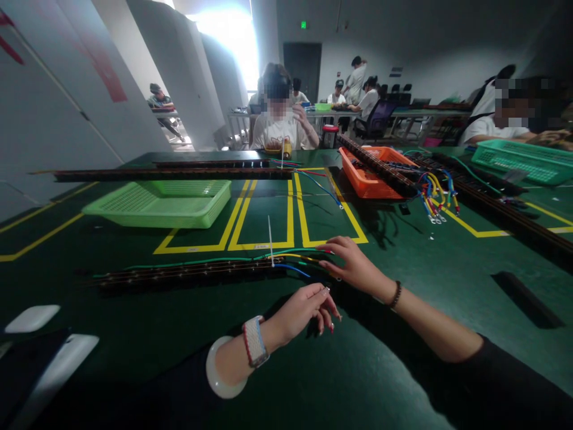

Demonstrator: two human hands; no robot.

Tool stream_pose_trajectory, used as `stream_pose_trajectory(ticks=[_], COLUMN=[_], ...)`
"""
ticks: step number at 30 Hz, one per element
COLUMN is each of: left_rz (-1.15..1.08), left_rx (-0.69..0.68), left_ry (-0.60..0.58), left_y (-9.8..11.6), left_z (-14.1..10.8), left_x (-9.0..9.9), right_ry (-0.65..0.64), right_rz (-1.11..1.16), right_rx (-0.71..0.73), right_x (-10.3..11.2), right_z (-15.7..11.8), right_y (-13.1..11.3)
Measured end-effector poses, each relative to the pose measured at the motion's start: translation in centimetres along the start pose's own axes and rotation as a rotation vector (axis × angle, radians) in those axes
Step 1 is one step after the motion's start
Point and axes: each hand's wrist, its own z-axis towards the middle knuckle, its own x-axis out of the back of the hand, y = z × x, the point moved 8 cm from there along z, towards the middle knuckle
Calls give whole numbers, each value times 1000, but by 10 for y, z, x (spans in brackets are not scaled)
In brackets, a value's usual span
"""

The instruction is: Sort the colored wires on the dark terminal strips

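Your right hand (pixel 358 269) is at thin plastic-coated green and yellow wires (pixel 298 257), left hand (pixel 302 309) half-curled nearer you. Can't tell either grip. Wires run left along a long black strip (pixel 188 276) on the green table (pixel 380 382).

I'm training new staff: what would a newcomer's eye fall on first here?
Probably the right hand, near the ends of the coloured wires, with the left hand just nearer the camera. Next, against the dark green table, a light green basket stands out beyond them to the left and an orange basket to the right. The white glare at the top, left of centre, also draws the eye.
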Motion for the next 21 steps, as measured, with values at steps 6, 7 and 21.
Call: stream_pose_trajectory(ticks=[6, 7, 21], left_rz=[-6, -16, -64], left_rx=[12, 14, 35], left_ry=[-4, 5, 18], left_y=[1, 1, 1], left_z=[-2, -3, 0], left_x=[1, 2, 2], right_ry=[-326, -361, -544], right_rz=[102, 84, 202], right_rx=[18, 28, -184], right_x=[-38, -45, -71], right_z=[39, 42, 52], right_y=[0, -2, 10])
